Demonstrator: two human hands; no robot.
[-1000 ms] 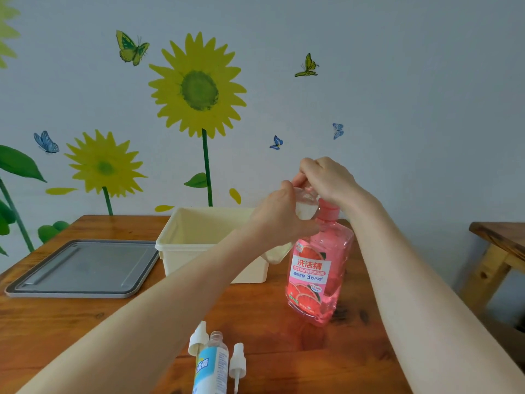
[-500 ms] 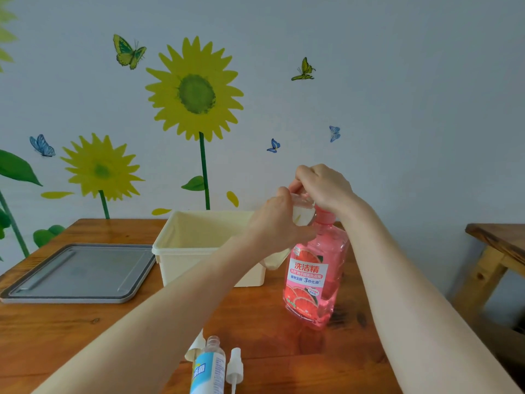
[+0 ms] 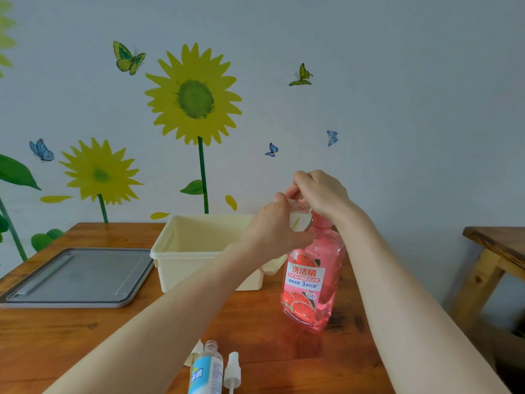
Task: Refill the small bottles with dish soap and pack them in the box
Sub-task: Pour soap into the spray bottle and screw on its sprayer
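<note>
the small clear bottle (image 3: 297, 221) was tilted, its mouth up against the pump of the pink dish soap bottle (image 3: 312, 277), just left of it. the left hand (image 3: 271, 230) curled round it, while the right hand (image 3: 322, 191) curled over the pump head above. the cream box (image 3: 196, 255) stood just behind on the counter (image 3: 85, 336), nearer the left hand.

A pale wall (image 3: 397, 81) with sunflower decals (image 3: 196, 99) backs a wooden table (image 3: 42, 339); a second table (image 3: 497, 241) stands at right.

The pink dish-soap bottle (image 3: 312, 280) stands upright under the right hand (image 3: 321, 194); the left hand (image 3: 272, 231) holds a small clear bottle (image 3: 298, 221) at its pump. An uncapped blue-labelled bottle (image 3: 207, 371) sits nearer than both hands, the open cream box (image 3: 199, 263) just beyond the left.
</note>
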